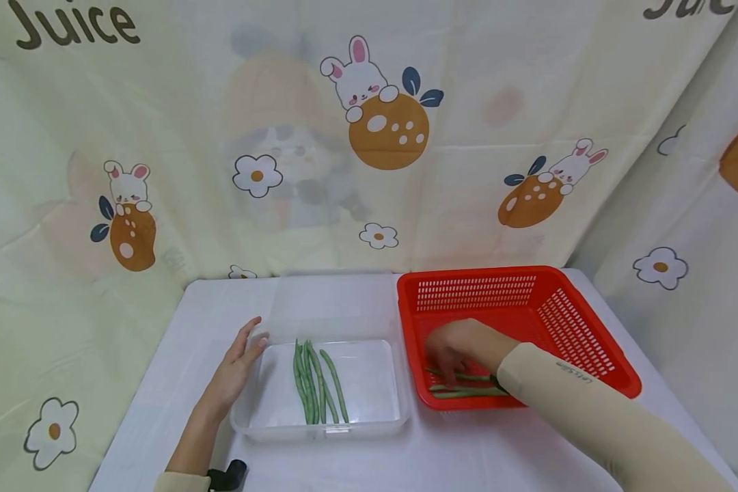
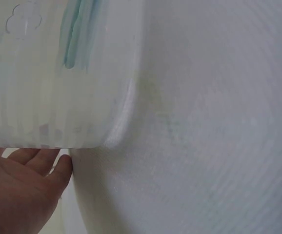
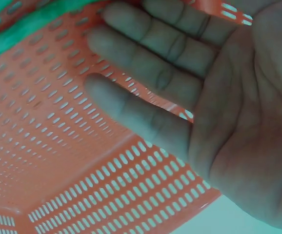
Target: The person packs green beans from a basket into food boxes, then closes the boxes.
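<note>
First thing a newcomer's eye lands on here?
Probably the bright red basket on the right of the white table, with the right hand reaching down into it by some green beans. Next, the green beans in the clear container left of it, the left hand at that container's left side. Behind, a large cartoon rabbit on an orange fruit stands out on the pale curtain.

Clear plastic container, rectangular, upright, open top, just left of basket. Green beans inside, slim, whole, small bunch lying lengthwise front to back, mid-floor, rightmost one angled slightly apart at the far end. Red plastic basket, rectangular, slotted walls, upright. More green beans in it, lying crosswise along near wall.
</note>
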Available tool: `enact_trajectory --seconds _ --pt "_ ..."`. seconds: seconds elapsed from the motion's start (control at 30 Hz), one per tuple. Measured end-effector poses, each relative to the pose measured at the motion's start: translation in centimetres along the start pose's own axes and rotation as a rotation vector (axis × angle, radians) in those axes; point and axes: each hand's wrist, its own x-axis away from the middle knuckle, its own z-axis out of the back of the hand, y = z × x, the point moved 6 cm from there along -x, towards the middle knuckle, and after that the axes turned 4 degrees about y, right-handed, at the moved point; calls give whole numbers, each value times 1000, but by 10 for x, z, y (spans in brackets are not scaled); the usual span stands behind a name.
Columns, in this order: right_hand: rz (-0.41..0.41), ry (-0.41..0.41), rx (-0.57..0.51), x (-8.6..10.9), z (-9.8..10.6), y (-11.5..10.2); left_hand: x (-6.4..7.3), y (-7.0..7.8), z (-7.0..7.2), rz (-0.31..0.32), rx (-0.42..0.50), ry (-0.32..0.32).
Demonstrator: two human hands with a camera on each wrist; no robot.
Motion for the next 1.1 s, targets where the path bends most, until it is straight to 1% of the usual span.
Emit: enact_trajectory --seconds 0.23,0.3,0.47,0.53,0.6,0.7,0.8,0.93,1.1 --pt "50 94 32 -5 10 5 2 0 0 10 -5 4" --pt "53 88 25 -6 9 5 2 0 0 11 -4 1" --pt "19 21 -43 -4 3 4 2 0 0 8 1 -5" --pt "-2 4 -36 -3 1 4 2 1 0 6 3 -4" --pt "-5 15 3 -2 1 3 1 1 0 5 5 -2" --pt "12 43 64 -3 2 1 0 1 1 1 3 2" --pt "30 58 97 -4 2 0 0 0 1 0 1 4" --pt "45 47 93 -5 1 1 0 0 1 2 3 2" --pt "96 31 57 -8 1 2 0 0 1 5 2 1"
